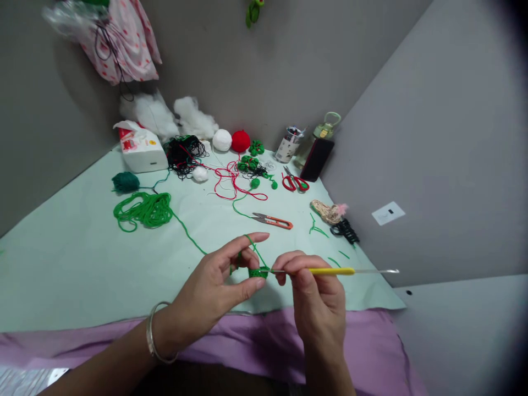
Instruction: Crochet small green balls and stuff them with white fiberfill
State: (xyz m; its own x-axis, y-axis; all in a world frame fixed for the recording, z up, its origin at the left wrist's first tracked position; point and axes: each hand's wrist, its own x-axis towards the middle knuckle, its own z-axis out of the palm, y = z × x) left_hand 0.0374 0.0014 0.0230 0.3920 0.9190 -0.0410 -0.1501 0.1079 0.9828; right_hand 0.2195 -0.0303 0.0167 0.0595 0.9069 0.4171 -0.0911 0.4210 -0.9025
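My left hand pinches a small green crochet piece between thumb and fingers. Green yarn runs over its raised index finger and down to the piece. My right hand grips a crochet hook with a yellow handle and metal ends. One end of the hook meets the green piece; the other points right, free in the air. From my left hand a strand leads back to a loose skein of green yarn on the table.
Orange thread snips lie just beyond my hands, red-handled scissors farther back. A phone leans on a bottle at the right. Black yarn, a red yarn ball and a tissue pack stand along the back.
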